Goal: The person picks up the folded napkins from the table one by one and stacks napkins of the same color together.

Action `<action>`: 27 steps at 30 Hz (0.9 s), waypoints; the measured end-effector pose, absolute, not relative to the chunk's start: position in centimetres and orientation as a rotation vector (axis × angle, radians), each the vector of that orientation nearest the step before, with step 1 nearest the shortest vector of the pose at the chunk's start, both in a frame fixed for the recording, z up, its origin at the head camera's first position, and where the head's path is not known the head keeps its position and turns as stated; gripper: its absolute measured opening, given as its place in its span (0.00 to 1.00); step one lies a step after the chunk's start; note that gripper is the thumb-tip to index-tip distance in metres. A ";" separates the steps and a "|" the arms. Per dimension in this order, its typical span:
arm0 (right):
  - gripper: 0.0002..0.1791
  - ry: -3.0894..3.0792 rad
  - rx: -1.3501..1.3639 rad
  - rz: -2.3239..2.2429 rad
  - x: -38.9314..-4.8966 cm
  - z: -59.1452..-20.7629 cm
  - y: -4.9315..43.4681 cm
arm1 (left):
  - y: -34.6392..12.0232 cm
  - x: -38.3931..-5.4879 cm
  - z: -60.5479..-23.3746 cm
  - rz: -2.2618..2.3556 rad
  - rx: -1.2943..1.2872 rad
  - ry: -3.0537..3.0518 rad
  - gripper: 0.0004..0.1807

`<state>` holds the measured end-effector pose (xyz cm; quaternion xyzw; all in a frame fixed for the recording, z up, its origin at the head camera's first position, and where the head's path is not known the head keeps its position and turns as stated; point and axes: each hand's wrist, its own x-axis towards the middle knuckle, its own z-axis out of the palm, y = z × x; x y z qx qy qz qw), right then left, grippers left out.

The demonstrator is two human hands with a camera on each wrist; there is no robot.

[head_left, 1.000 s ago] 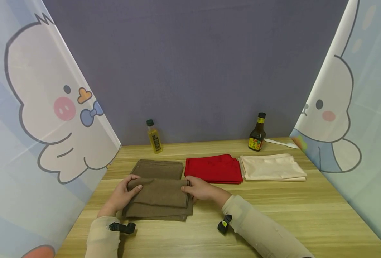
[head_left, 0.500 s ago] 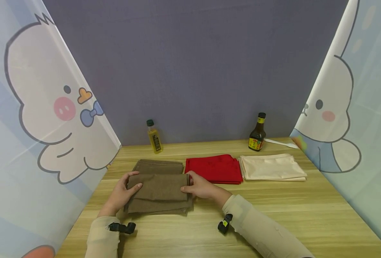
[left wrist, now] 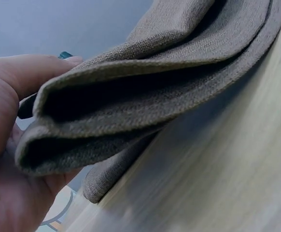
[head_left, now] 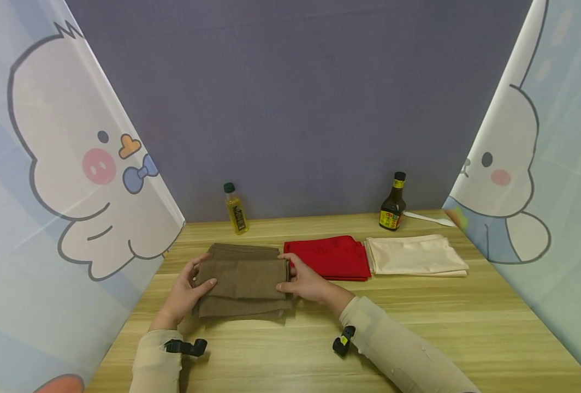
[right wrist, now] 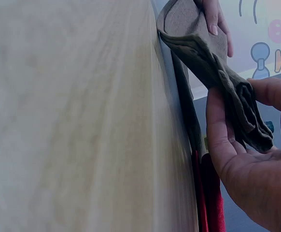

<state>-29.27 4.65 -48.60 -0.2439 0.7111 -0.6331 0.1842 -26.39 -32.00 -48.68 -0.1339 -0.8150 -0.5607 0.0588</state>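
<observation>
A folded brown cloth (head_left: pixel 243 281) is held between both hands, raised a little off the table, its layers showing at the edge in both wrist views. My left hand (head_left: pixel 184 292) grips its left end, thumb on the near face and fingers behind. At the right end my right hand (head_left: pixel 307 281) pinches it, thumb in front and fingers beneath, as the right wrist view shows. Behind it lies a second folded brown cloth (head_left: pixel 243 251), partly covered by the held one. A folded red cloth (head_left: pixel 330 259) lies just beyond the right hand.
A folded cream cloth (head_left: pixel 415 255) lies right of the red one. Along the back stand a yellow oil bottle (head_left: pixel 236 210) and a dark sauce bottle (head_left: pixel 392 204), with a white plastic utensil (head_left: pixel 428 219) beside it. Printed curtains flank the wooden table (head_left: pixel 369 327).
Both hands have lifted the brown cloth slightly and moved it away from me, over more of the brown cloth behind. The bottles and the other cloths stay put.
</observation>
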 end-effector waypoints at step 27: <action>0.28 2.339 -0.708 -1.862 -29.4 -48.0 4.3 | -31.8 -26.5 -48.5 -1.799 -0.350 -2.306 0.31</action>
